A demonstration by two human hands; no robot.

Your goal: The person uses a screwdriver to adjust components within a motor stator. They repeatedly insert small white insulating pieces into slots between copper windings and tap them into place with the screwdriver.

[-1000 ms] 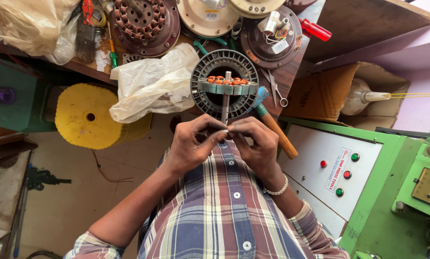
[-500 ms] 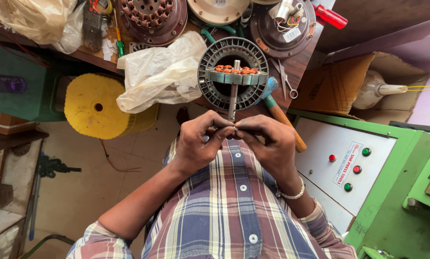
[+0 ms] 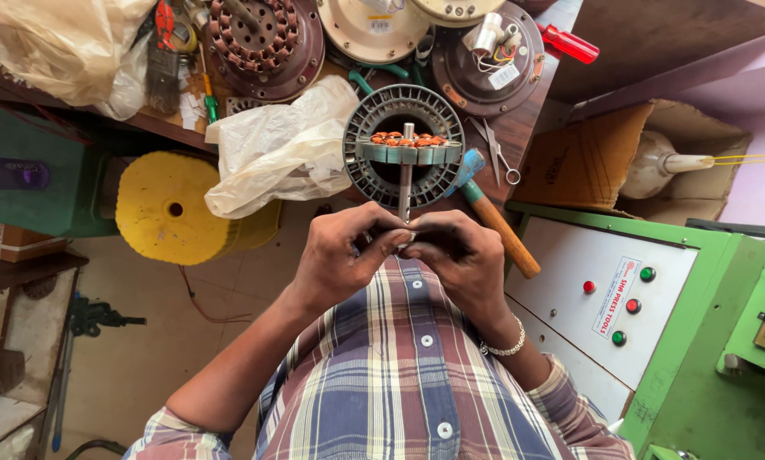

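My left hand [image 3: 348,255] and my right hand [image 3: 455,255] meet in front of my chest, fingertips pinched together around the lower end of a thin metal shaft [image 3: 405,183]. The shaft rises to a small ring-shaped stator [image 3: 408,149] wound with copper coils. That stator stands in front of a larger grey slotted stator ring [image 3: 365,175] resting at the bench edge. Whatever small part sits between my fingertips is hidden.
A wooden-handled hammer [image 3: 497,226] lies by my right hand, scissors [image 3: 497,158] above it. A crumpled plastic bag [image 3: 276,149], fan motor housings [image 3: 259,38] and a red screwdriver [image 3: 570,43] crowd the bench. A yellow spool [image 3: 178,221] sits left; a green machine with buttons [image 3: 629,302] right.
The view has shifted slightly, so hands and stator sit a little higher and right. My fingers stay pinched on the shaft's lower end, with small fingertip movements.
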